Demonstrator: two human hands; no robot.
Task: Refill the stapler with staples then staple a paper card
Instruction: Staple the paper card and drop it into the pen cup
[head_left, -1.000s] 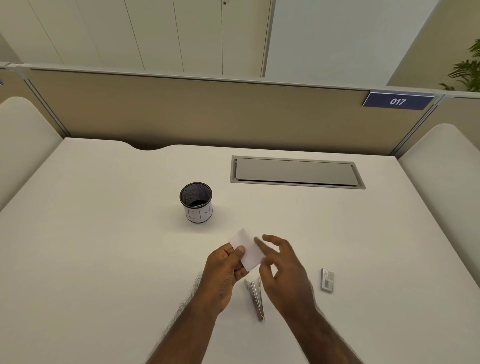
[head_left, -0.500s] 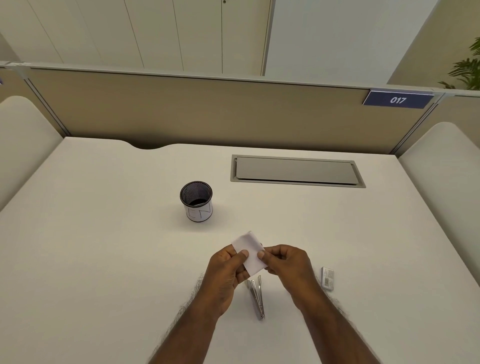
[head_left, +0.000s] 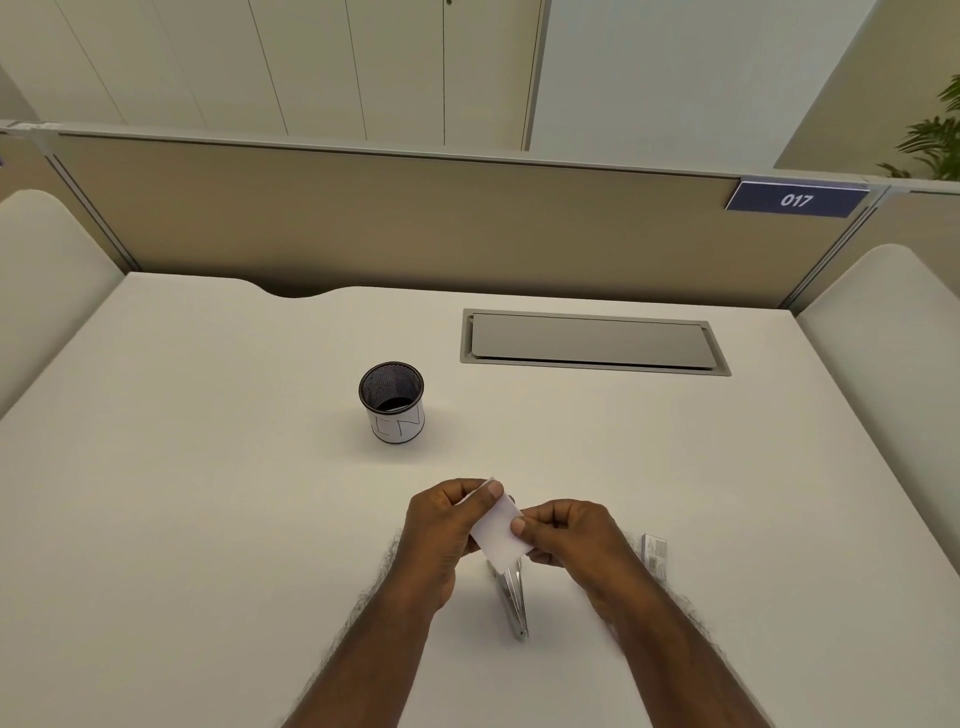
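A small white paper card (head_left: 497, 530) is held above the desk by both hands. My left hand (head_left: 441, 530) pinches its upper left corner with thumb and fingers. My right hand (head_left: 571, 535) pinches its right edge. Below the card a silver metal stapler (head_left: 511, 597) lies on the white desk, pointing away from me; the card hides its far end. A small box of staples (head_left: 655, 556) lies on the desk to the right of my right hand.
A black mesh pen cup (head_left: 392, 402) with a white label stands behind my hands to the left. A grey cable flap (head_left: 592, 343) is set into the desk (head_left: 208, 519) at the back. A beige partition with a "017" sign (head_left: 795, 200) closes off the rear.
My right hand came in and took hold of the card's right edge. The card has been turned and drawn closer to me, over the stapler's far end.
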